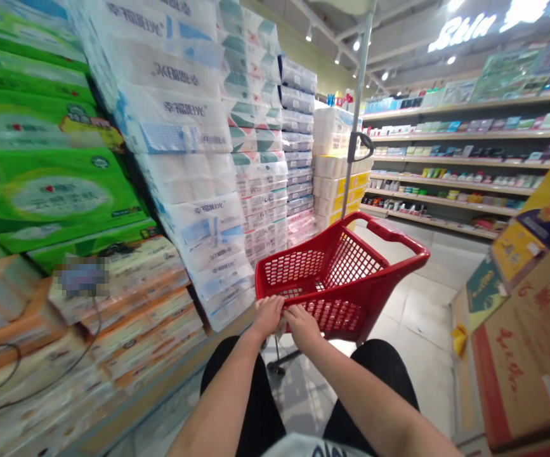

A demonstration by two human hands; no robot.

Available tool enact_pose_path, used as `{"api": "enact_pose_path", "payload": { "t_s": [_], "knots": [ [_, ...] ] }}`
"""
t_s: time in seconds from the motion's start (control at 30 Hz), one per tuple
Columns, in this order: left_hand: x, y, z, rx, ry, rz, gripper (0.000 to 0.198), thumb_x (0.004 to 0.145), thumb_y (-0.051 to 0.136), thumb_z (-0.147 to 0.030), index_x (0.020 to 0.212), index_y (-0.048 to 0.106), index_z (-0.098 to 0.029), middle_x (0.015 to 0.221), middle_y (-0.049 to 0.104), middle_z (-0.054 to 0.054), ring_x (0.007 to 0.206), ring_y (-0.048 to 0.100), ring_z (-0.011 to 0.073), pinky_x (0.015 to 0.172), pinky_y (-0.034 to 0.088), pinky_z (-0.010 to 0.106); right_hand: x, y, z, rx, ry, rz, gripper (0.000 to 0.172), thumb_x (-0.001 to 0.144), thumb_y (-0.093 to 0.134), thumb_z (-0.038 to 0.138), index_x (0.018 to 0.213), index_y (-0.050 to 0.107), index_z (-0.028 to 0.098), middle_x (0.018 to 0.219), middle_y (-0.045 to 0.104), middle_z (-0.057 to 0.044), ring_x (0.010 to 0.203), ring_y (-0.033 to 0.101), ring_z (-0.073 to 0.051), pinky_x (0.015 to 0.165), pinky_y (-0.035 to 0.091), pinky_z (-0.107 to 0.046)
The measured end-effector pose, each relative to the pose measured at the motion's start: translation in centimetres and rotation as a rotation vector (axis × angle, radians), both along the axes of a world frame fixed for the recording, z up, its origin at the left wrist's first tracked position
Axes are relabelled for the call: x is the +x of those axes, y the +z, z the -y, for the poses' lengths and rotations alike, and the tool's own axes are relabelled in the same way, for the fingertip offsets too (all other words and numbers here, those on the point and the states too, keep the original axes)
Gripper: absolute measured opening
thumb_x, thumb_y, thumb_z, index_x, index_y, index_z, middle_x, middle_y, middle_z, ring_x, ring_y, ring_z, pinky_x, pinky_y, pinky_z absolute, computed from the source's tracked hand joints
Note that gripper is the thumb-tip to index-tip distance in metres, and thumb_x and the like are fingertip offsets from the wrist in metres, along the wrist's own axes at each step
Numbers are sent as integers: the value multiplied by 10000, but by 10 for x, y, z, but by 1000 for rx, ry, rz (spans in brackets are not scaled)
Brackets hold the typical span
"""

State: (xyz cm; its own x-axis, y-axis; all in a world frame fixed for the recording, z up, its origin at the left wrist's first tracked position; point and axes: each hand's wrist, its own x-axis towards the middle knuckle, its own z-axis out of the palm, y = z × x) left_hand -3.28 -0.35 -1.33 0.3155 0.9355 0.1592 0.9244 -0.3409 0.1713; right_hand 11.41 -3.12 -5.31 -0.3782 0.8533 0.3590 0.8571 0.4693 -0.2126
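In front of my knees stands a red plastic shopping cart (336, 298), turned so that its handle is at the far right. Both hands are at the near left corner of its rim. My left hand (269, 315) is closed over the rim, fingers curled to the inside. Close beside it, my right hand (302, 325) also wraps the rim, with its fingers bent over the edge. Through the latticed walls the basket shows no goods. A caster wheel (276, 368) is visible below, between my legs.
Tall stacks of white tissue packs (189, 171) and green packs (51, 184) line the left. A metal pole (358, 95) rises behind the cart. Cardboard boxes (526, 343) stand at the right, stocked shelves (460, 133) at the back. A black cable (82, 358) hangs over the left packs.
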Motion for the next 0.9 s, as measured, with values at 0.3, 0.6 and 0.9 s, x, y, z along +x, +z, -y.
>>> {"api": "enact_pose_path", "payload": {
  "t_s": [0.3,0.6,0.9],
  "knots": [
    [0,-2,-2,1,19,-26,351,981,268,-238,1120,590,-231,1149,631,61,1049,550,204,923,342,360,1,-3,1,-9,38,-10,217,876,532,163,1039,655,238,1031,624,-58,994,524,-196,779,445,-281],
    [-1,-12,-7,30,28,5,380,994,241,-261,1149,588,-246,1162,633,48,1046,556,194,940,343,359,25,-9,6,35,-9,-25,180,894,530,210,995,677,238,1016,636,-56,982,521,-188,826,427,-284],
    [-2,-14,-9,26,48,5,386,994,250,-274,1166,594,-252,1197,633,47,1090,547,192,963,332,357,50,-11,7,103,-103,-102,196,885,550,212,1026,681,243,1062,630,-60,1016,507,-197,865,417,-290]
  ]
}}
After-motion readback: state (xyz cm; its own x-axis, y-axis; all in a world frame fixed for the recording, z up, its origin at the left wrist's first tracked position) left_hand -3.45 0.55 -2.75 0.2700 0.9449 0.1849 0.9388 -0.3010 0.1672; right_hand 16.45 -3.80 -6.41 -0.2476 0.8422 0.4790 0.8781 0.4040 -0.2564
